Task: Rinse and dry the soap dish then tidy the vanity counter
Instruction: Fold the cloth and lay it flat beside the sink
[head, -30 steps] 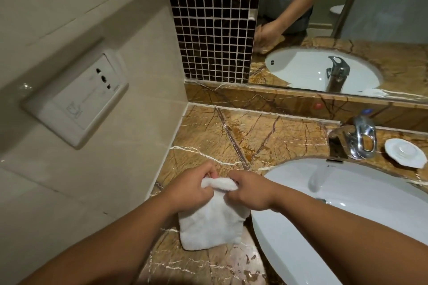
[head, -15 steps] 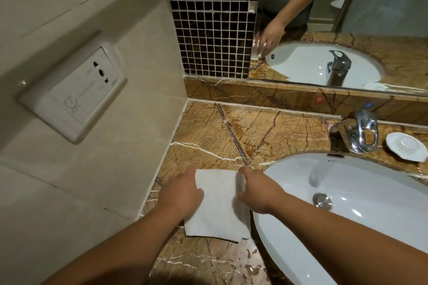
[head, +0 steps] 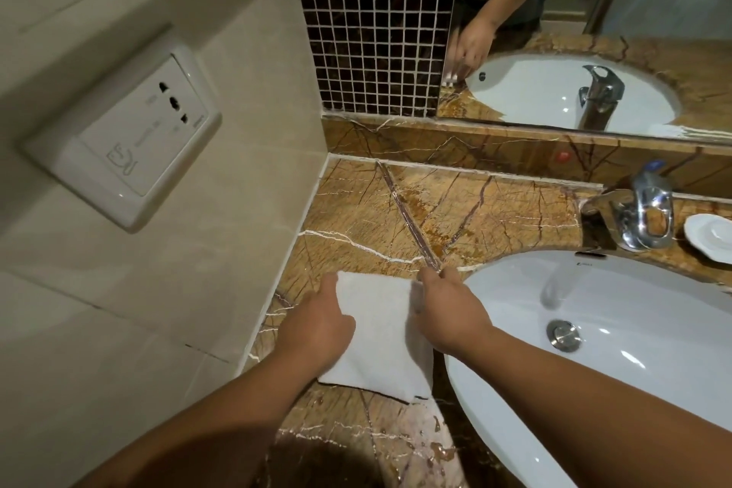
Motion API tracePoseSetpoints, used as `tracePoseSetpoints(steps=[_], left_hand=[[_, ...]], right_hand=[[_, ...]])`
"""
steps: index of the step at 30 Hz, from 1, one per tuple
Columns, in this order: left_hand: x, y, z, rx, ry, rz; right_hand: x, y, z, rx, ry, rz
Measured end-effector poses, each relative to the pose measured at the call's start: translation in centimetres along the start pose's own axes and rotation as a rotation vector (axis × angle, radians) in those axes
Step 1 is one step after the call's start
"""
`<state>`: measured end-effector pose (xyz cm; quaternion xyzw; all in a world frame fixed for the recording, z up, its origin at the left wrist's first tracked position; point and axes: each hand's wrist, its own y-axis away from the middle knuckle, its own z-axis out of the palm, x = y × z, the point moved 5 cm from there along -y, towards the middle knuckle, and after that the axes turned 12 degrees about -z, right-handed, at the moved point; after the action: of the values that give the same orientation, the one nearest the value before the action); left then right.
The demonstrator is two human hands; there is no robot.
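A white folded cloth [head: 380, 333] lies flat on the brown marble counter [head: 435, 218], left of the sink [head: 618, 333]. My left hand [head: 317, 323] presses its left side and grips the far left corner. My right hand [head: 449, 313] rests on the cloth's right edge, fingers at the far right corner. The white soap dish [head: 709, 236] sits on the counter at the far right, behind the chrome faucet [head: 641, 218], with nothing in it.
A wall socket panel [head: 126, 135] is on the beige tiled wall at left. Dark mosaic tiles [head: 376, 20] and a mirror [head: 594, 24] stand behind the counter. Water drops lie on the counter's near edge [head: 431, 444]. The sink's drain plug [head: 562, 335] is chrome.
The cloth was bunched and lifted between both hands; it has been folded over and laid flat, and both hands now hold its side edges down.
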<state>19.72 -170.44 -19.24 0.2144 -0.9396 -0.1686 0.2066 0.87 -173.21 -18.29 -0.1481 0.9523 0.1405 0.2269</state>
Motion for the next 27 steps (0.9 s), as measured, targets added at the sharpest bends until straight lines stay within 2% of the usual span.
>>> tracePoseSetpoints(steps=[3, 5, 9, 12, 15, 16, 18, 20, 23, 27], left_hand=[[-0.2, 1.1, 0.7, -0.053, -0.086, 0.016], [0.3, 1.4, 0.9, -0.059, -0.045, 0.050], [0.1, 1.3, 1.1, -0.060, -0.040, 0.066], [-0.9, 1.6, 1.1, -0.006, -0.140, 0.024], [-0.1, 2.3, 0.6, 0.190, -0.265, 0.196], [0.4, 2.7, 0.9, 0.200, -0.275, 0.284], [1.5, 3.8, 2.2, 0.102, -0.315, 0.436], [2.1, 4.5, 3.5, 0.018, -0.383, 0.488], [2.5, 4.4, 3.7, 0.045, -0.372, 0.506], [3.4, 5.2, 4.5, -0.022, -0.359, 0.609]], right_hand=[[-0.9, 0.3, 0.4, -0.025, 0.107, -0.119], [-1.4, 0.3, 1.1, -0.098, 0.165, -0.189], [-1.2, 0.4, 1.9, -0.215, 0.177, -0.184], [-0.8, 0.6, 1.9, -0.197, 0.131, -0.172], [-0.5, 0.7, 1.5, -0.109, 0.113, -0.092], [-0.3, 0.7, 1.5, -0.106, 0.107, -0.060], [-0.2, 0.6, 1.6, -0.129, 0.074, -0.029], [-0.3, 0.5, 1.7, -0.126, 0.042, -0.045], [-0.8, 0.2, 1.5, -0.120, 0.063, -0.131], [-0.8, 0.3, 0.9, -0.098, 0.053, -0.145]])
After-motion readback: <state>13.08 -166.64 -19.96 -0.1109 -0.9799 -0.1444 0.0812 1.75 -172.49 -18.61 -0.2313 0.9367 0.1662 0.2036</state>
